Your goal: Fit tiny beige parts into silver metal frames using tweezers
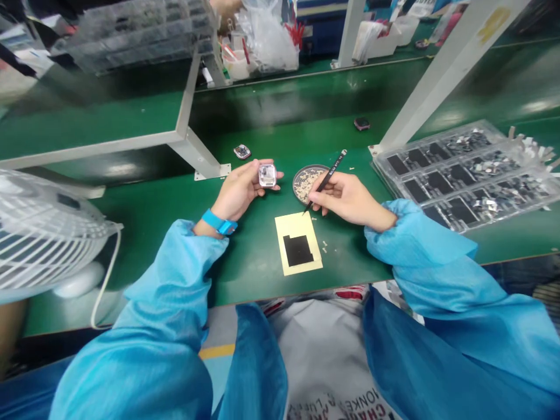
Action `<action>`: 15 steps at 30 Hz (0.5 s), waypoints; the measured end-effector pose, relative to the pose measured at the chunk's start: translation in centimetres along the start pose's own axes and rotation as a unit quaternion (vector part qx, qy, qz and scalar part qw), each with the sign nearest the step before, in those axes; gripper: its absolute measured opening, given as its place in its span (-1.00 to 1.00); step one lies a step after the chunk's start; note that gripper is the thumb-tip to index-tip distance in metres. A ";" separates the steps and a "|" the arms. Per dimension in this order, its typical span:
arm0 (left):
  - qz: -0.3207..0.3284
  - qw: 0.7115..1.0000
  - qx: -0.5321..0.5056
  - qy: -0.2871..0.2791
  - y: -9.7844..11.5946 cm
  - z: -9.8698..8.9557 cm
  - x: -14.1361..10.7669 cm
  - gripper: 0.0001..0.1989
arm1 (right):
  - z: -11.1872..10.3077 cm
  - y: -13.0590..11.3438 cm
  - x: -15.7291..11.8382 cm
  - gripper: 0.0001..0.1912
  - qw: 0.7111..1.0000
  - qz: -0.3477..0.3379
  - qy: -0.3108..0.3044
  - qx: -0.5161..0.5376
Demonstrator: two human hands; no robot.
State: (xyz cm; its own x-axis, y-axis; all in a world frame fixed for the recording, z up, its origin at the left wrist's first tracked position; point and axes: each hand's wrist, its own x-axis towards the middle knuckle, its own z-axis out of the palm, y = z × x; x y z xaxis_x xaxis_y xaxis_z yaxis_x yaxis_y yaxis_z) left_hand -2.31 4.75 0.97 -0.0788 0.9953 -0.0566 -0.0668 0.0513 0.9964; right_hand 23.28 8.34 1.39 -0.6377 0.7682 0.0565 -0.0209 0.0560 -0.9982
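Plainly, the small watch case (267, 175) sits at the fingertips of the left hand (240, 189), raised above the green counter (245, 256), its open side turned up toward the wearer and its slightly longer axis running away from the body. The slim black pointed tool (331, 174) slants from upper right to lower left, with its tip aimed down at the top edge of a cream sheet (291, 224); whether the tip touches it is hard to tell. On that sheet lies a black square-cut piece (300, 251). Fingers cover the case's left edge and underside, its inner parts blur together, and the tool's lettering is too small to read. A round dish (310, 167) of tiny pale pieces is partly hidden behind the right hand (343, 197), and the white fan (48, 233) is cut off at the left. The left hand is half curled, thumb and fingers gripping the case; the right hand is closed in a pen-like pinch around the tool.
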 end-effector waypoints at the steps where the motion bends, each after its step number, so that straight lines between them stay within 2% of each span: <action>1: -0.002 1.000 0.006 -0.001 -0.1 0.0 -0.6 -0.53 | 0.4 0.2 -0.2 -0.60 1.000 -0.003 -0.002 0.004; 5: 0.004 0.996 0.088 -0.020 -0.5 0.0 -2.2 -0.61 | 1.8 0.7 -0.9 -0.62 1.000 -0.011 -0.011 -0.011; 9: 0.086 0.967 0.232 -0.064 -0.7 -0.1 -3.3 -0.56 | 2.7 1.1 -1.5 -0.72 0.997 -0.013 -0.030 -0.070; 12: 0.107 0.946 0.304 -0.029 -0.7 -0.2 -3.9 -0.47 | 3.2 1.5 -1.6 -0.76 0.996 -0.014 -0.051 -0.078; 15: 0.094 0.949 0.299 -0.012 -0.3 -0.1 -4.1 -0.67 | 3.6 2.1 -1.7 -0.78 0.995 -0.020 -0.050 -0.081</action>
State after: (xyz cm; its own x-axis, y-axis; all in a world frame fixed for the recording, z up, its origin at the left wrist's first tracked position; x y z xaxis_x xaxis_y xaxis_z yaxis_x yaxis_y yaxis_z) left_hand -2.06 0.60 0.89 -0.0108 0.9927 0.1205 0.5244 -0.0970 0.8459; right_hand 21.49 4.86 -0.85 -0.7127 0.6963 0.0850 0.0715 0.1927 -0.9786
